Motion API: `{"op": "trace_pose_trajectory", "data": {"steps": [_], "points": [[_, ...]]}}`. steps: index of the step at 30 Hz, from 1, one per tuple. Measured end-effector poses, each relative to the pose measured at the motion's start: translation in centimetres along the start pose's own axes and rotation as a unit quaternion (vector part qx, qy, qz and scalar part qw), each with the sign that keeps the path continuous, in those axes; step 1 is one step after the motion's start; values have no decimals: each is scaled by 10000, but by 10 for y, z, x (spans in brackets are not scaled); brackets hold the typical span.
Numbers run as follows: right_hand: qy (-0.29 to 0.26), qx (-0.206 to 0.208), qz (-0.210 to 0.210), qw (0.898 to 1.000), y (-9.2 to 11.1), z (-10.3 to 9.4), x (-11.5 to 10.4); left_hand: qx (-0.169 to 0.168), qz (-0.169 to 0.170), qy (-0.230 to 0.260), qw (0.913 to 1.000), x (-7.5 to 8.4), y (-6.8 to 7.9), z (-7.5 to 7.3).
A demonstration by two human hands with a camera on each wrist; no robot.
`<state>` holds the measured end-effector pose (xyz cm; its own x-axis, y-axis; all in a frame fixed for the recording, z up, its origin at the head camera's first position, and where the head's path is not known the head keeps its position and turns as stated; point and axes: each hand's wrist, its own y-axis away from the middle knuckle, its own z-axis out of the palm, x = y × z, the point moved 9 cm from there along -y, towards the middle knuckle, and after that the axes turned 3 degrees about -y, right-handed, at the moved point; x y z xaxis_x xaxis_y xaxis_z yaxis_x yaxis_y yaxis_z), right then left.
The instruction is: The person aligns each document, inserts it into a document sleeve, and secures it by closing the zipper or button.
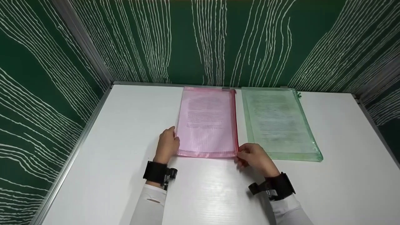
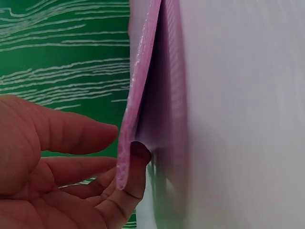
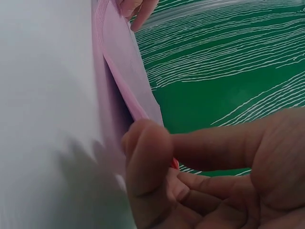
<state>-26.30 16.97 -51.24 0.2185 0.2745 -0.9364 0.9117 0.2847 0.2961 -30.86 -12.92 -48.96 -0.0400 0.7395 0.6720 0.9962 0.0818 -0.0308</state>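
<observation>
A translucent pink zip folder [image 1: 206,137] with a printed sheet inside lies in the middle of the white table in the head view. At its left edge my left hand [image 1: 167,145] holds it, thumb on one face and fingers behind, as the left wrist view shows on the folder's edge [image 2: 136,100]. My right hand [image 1: 254,157] pinches the near right corner, beside the red zip [image 1: 235,125]. Both wrist views show the near edge raised from the tabletop, with a dark gap under it. The right fingertips hide the corner itself in the right wrist view.
A green zip folder [image 1: 281,125], also with a printed sheet, lies to the right of the pink one. Green panels with white wavy lines [image 1: 209,40] stand behind and at both sides of the white table [image 1: 206,190]. A black strap with a small camera [image 1: 156,172] circles each wrist.
</observation>
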Motion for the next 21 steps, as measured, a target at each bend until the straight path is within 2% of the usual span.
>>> {"op": "trace_pose_trajectory", "data": {"steps": [11,16,21], "points": [[910,492,56,9946,2,-9,-4,-170,-125,-413,9989,3,4,-1],[965,562,28,9937,7,-19,-11,-305,-117,-397,9987,11,6,-2],[1168,703,-189,9905,16,-30,-24,-300,135,-381,9987,25,8,-6]]}}
